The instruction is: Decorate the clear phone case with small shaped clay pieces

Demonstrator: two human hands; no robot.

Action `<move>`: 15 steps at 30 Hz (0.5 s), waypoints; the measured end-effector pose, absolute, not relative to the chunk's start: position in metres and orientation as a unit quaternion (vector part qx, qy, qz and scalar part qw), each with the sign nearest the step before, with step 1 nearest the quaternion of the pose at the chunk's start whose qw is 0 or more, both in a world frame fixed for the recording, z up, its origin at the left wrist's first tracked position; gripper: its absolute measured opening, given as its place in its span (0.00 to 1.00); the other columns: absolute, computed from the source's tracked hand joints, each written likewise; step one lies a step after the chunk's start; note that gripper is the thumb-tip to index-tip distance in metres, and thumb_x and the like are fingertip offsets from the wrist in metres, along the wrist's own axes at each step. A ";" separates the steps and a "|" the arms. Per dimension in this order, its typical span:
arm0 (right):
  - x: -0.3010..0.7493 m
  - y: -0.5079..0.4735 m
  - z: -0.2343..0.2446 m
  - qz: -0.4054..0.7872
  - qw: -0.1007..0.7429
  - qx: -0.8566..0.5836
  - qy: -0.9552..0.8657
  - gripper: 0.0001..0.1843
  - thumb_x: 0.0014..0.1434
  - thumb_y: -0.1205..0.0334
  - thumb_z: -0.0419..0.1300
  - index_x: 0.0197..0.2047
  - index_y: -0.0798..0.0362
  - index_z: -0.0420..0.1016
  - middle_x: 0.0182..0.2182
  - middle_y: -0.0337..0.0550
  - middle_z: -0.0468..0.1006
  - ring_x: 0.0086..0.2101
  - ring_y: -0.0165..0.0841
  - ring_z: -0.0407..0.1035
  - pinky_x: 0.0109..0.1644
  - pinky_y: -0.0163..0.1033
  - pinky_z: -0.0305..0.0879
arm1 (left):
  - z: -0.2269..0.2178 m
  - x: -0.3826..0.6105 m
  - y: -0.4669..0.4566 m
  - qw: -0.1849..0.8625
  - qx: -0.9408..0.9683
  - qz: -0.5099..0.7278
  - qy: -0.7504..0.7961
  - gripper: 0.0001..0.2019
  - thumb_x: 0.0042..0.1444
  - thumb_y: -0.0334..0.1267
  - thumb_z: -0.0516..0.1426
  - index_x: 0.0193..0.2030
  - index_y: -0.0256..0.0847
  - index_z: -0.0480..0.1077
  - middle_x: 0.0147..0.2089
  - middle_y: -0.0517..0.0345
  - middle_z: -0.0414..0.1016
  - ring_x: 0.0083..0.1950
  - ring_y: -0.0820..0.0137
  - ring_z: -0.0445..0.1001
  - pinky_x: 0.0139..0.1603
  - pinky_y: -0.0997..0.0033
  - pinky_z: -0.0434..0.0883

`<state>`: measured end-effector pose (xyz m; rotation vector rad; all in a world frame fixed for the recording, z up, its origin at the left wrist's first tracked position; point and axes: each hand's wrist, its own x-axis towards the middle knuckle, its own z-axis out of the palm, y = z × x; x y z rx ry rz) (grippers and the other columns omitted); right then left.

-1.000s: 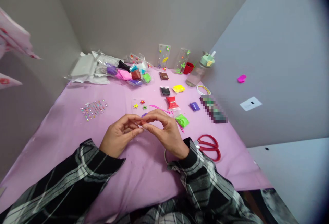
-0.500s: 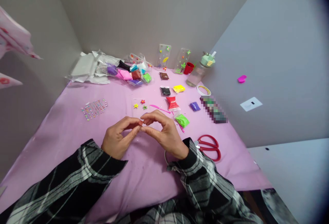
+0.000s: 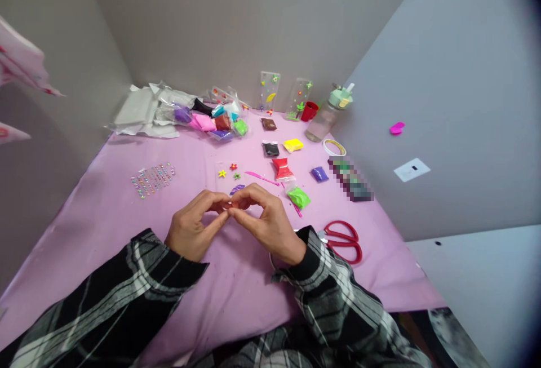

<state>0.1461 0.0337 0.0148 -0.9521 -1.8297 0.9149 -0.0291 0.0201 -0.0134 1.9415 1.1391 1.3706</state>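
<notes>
My left hand (image 3: 195,224) and my right hand (image 3: 267,221) meet fingertip to fingertip above the table, each closed in a pinch. Between the fingertips there seems to be a tiny reddish bit, too small and covered to name. Just beyond them lies a clear phone case (image 3: 224,184) bearing a yellow flower (image 3: 222,173), a red flower (image 3: 234,167), a green flower (image 3: 237,176) and a purple striped leaf shape (image 3: 237,189). A pink modelling tool (image 3: 262,178) and a green clay packet (image 3: 299,197) lie to the right of the case.
Red-handled scissors (image 3: 344,242) rest by my right sleeve. Clay packets, including red (image 3: 282,169), yellow (image 3: 293,145) and purple (image 3: 320,174), lie farther back. A gem sticker sheet (image 3: 153,180) is at left. Two decorated cases, a red cup (image 3: 310,111) and a bottle (image 3: 325,117) stand behind.
My fingertips have drawn closer together, with the right fingers curling in more. The purple striped leaf shape, mostly covered before, now shows above the right hand. The view has shifted slightly.
</notes>
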 end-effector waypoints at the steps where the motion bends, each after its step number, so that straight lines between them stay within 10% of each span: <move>1: 0.146 0.034 0.015 0.368 0.431 -0.382 -0.730 0.05 0.60 0.68 0.64 0.41 0.51 0.75 0.36 0.38 0.75 0.36 0.29 0.69 0.42 0.37 0.68 | -0.013 -0.028 0.020 0.248 0.713 0.508 0.416 0.07 0.61 0.30 0.60 0.45 0.42 0.73 0.38 0.57 0.77 0.38 0.69 0.78 0.42 0.70 0.75; 15: 0.144 0.034 0.016 0.456 0.430 -0.387 -0.676 0.04 0.58 0.69 0.62 0.38 0.53 0.73 0.33 0.38 0.75 0.34 0.29 0.69 0.42 0.38 0.68 | -0.005 -0.024 0.020 0.164 0.747 0.518 0.383 0.07 0.60 0.26 0.57 0.40 0.41 0.73 0.36 0.55 0.76 0.39 0.66 0.76 0.41 0.67 0.73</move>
